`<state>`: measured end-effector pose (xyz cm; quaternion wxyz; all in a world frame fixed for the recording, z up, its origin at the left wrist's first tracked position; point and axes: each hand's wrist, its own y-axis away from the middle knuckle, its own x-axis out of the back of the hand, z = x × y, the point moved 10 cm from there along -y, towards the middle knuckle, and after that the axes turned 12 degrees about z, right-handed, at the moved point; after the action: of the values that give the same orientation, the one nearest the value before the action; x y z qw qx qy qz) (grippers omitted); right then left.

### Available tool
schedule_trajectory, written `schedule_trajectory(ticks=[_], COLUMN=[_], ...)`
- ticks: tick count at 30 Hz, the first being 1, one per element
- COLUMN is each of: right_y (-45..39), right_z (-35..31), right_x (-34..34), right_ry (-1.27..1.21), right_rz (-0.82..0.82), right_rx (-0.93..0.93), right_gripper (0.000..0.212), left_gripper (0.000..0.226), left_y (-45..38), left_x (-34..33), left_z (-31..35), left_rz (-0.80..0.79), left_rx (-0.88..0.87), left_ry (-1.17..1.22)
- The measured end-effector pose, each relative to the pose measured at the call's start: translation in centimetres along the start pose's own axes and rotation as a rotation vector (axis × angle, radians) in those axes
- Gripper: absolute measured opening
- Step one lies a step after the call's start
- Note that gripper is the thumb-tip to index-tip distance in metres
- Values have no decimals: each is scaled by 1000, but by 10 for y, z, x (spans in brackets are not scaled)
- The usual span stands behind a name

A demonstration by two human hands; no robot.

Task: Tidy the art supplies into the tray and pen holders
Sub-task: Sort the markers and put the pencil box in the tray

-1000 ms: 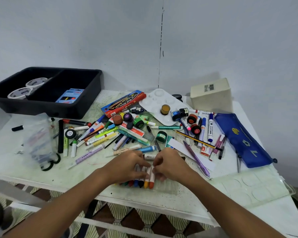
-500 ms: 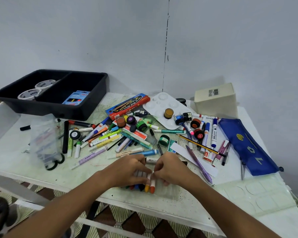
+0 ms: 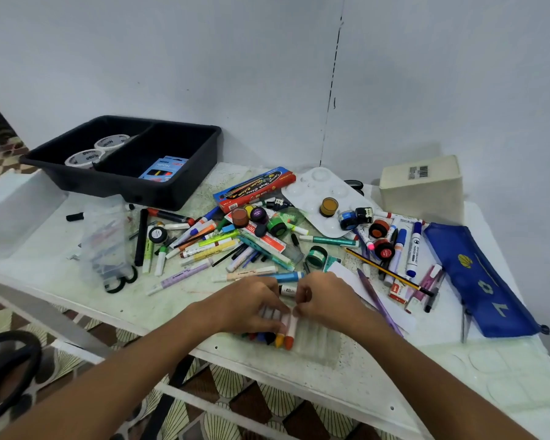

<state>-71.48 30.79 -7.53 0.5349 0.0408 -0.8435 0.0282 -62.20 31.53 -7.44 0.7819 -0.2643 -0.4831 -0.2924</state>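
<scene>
A row of crayons (image 3: 283, 336) with coloured tips lies in a clear plastic sleeve (image 3: 315, 341) near the table's front edge. My left hand (image 3: 248, 306) rests over the crayons and holds them down with curled fingers. My right hand (image 3: 327, 303) pinches the top of the orange crayon beside it. A heap of markers, pens and paint pots (image 3: 251, 239) covers the table's middle. The black two-part tray (image 3: 185, 192) stands at the back left with tape rolls (image 3: 99, 150) and a blue box (image 3: 162, 169) inside.
A cream box (image 3: 423, 188) stands at the back right, a blue pencil case (image 3: 477, 277) lies at the right. A white palette (image 3: 318, 198) sits by the wall, a clear palette (image 3: 505, 373) at the front right. A clear bag (image 3: 108, 242) lies left.
The view has shifted slightly. Both hands stay on the crayon row, with small finger movements around the orange crayon.
</scene>
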Motion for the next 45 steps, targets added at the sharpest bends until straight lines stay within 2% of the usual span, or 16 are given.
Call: schedule_trajectory(ticks=[4,8,11,15,21,24,27,30,34,39,43,45], right_y=[7,11,5,-13,-65,-92,-121,-149,-180,-198,-203,-205], right_z=[-3,-6,-8,-21,-76,-106,-137,-162,-180,-185,-177,-171], right_x=[-1,-7,-7,5,13,9,4,-6,-29,-50,-56,-59], right_ry=[-103,41,55,-128,-271,-290,-211,-23,240,486,587,593], right_rz=[-88,-95,-114,-77,2,39,129,192,174,139,124,96], right_rx=[50,110,101,70,155,191,243,322,374,334,263,219], right_gripper=[26,39,38,29,8,11,16,20,26,24,59,69], left_gripper=[47,53,53,47,33,27,22,18,16,14,16,17], left_y=[3,3,1,1,22,41,60,66,50,21,9,5], left_x=[2,1,3,24,80,113,139,159,160,146,139,137], left_z=[-1,-3,-4,-16,-81,-119,-162,-204,-241,-265,-278,-281], left_rz=[0,-6,12,100,255,361,407,452,368,194,103,61], left_rx=[9,25,14,-9,104,155,200,263,282,279,299,300], left_ry=[40,37,27,-15,-124,-168,-205,-224,-178,-157,-163,-157])
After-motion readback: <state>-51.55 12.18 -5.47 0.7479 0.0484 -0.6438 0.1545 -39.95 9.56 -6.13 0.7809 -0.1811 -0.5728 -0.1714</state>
